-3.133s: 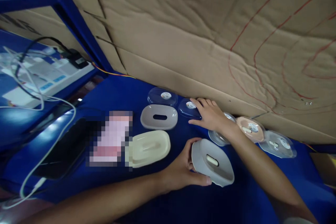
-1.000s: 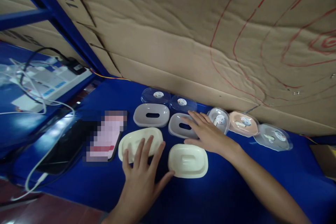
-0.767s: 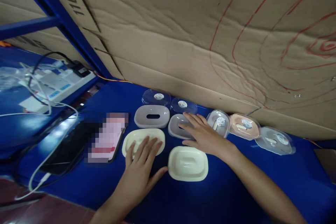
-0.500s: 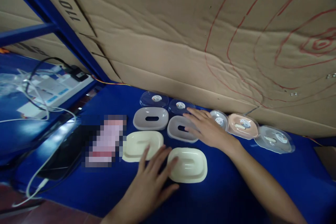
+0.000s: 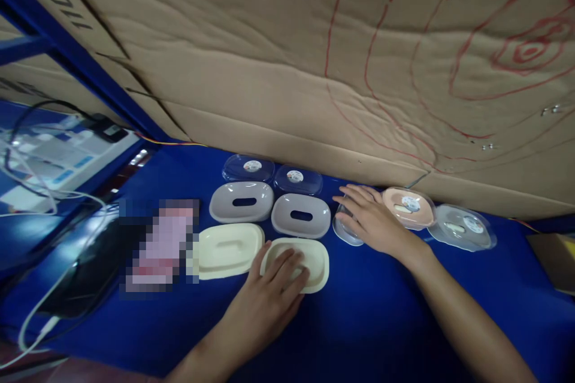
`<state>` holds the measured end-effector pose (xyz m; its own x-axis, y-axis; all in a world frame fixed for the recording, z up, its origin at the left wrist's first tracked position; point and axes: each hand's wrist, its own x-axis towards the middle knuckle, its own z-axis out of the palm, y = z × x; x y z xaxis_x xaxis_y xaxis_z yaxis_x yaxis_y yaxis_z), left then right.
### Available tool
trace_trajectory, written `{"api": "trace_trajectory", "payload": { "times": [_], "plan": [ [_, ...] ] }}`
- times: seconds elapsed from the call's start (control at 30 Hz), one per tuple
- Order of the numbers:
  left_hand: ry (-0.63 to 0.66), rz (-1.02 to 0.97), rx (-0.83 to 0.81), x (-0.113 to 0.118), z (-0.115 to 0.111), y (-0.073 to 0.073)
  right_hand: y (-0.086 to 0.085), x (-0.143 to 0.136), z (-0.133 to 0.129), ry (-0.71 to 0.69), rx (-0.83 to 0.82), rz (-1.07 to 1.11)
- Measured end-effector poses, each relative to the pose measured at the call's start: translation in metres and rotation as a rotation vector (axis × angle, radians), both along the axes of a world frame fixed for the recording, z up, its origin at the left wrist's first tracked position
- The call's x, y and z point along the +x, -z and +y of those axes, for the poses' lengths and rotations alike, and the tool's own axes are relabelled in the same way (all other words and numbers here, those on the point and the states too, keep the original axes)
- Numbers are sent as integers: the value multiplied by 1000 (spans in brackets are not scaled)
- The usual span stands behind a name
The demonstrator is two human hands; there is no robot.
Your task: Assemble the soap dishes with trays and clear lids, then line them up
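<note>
left hand [image 5: 276, 284] palm down, fingers spread and slightly curled, right hand [image 5: 368, 218] flatter, forearms converging

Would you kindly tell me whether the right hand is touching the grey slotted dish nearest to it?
Apart: the head view shows a strip of blue tabletop between the right hand's fingertips and the grey slotted dish.

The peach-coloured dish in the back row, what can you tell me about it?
The peach dish is shallow and oval, smooth like plastic, under a clear cover with a round, printed white sticker. A small cream piece shows near its middle. It sits on the blue table by the cardboard; the right hand overlaps its edge in view, contact unclear.
</note>
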<state>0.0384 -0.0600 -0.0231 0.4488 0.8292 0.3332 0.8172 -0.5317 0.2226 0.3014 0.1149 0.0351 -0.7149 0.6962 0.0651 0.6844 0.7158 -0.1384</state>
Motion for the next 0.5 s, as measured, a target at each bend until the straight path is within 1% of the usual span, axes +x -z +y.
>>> {"api": "trace_trajectory", "payload": {
  "times": [0.13,0.23,0.3,0.37,0.43,0.5],
  "plan": [
    [12,-26,-25,5,-2,1,5,-3,-26,50,6,-7],
    [38,-23,-42,8,-1,2,4,2,-52,146,-30,10],
    [65,-14,-54,8,0,0,-1,19,-68,170,-107,28],
    [110,-30,-53,10,2,-6,-9,42,-80,110,-224,32],
    [188,-90,-61,15,4,-14,-16,67,-89,26,-329,15],
    [282,-188,-109,24,3,-21,-19,86,-97,16,-369,-7]
  ]
}}
